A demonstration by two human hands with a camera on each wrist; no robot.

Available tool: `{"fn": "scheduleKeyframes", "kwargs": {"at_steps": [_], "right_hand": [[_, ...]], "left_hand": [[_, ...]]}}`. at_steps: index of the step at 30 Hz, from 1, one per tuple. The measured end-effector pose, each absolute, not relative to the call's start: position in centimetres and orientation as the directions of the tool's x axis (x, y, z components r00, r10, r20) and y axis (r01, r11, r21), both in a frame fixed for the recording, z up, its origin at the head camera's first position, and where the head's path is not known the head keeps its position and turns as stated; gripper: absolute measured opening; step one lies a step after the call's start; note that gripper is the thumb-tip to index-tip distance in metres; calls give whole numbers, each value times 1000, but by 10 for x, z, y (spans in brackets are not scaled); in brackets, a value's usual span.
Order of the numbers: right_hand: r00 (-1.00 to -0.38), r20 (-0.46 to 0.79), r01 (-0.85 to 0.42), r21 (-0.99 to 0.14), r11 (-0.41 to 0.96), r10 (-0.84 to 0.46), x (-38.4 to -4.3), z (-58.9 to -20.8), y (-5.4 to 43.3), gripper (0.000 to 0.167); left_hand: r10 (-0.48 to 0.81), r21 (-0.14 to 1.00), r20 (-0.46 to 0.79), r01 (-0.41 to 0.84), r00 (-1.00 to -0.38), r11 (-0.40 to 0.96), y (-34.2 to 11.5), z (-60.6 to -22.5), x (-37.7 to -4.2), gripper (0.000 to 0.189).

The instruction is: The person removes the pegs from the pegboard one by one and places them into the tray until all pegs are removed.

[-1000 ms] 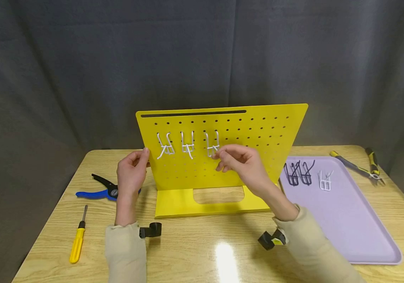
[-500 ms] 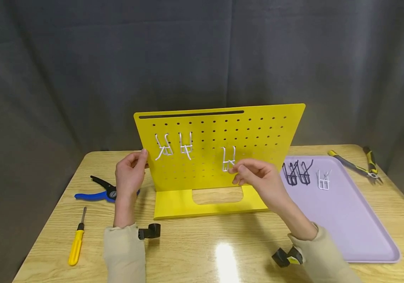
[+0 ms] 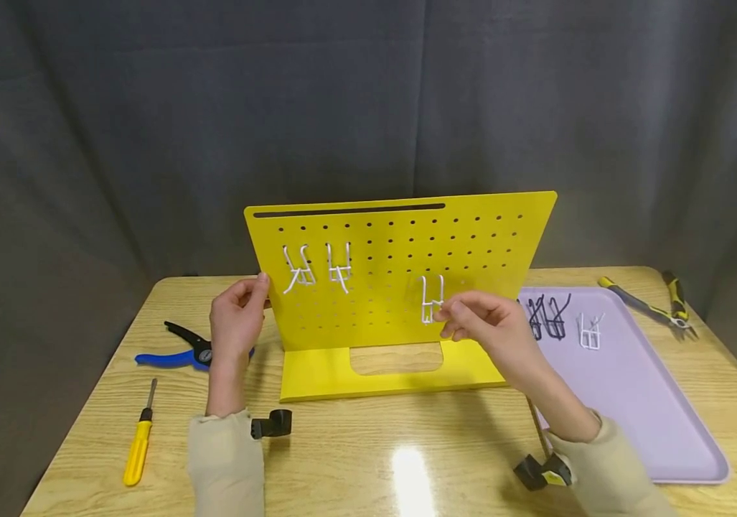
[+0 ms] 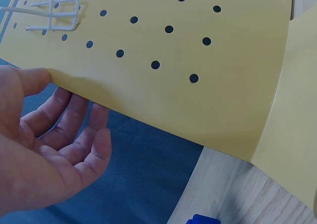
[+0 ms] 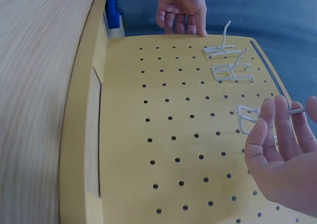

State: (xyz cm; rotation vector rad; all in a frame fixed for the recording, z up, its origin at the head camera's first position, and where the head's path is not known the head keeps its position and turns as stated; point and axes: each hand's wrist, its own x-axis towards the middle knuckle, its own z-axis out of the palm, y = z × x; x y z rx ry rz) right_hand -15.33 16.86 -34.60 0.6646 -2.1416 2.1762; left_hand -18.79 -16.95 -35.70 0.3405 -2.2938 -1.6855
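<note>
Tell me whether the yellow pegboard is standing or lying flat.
Standing: the yellow pegboard rises from its base on the table, the left hand holding one edge.

Between the sleeves lies room to pass, until the yellow pegboard bars the way.

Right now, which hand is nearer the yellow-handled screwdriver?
Left. The left hand is beyond and rightward of the screwdriver; the right hand, farther right, holds a white pegboard hook.

white wire hook, upright, before yellow pegboard with two matching hooks
</note>
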Motion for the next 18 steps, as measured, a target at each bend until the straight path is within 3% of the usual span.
{"fn": "scheduleKeyframes", "kwargs": {"at_steps": [18], "right_hand": [[-940, 219, -263, -953, 149, -262, -140, -360, 234, 17]], "left_hand": [[-322, 964, 59, -30, -945, 266, -170, -357, -188, 52]]}}
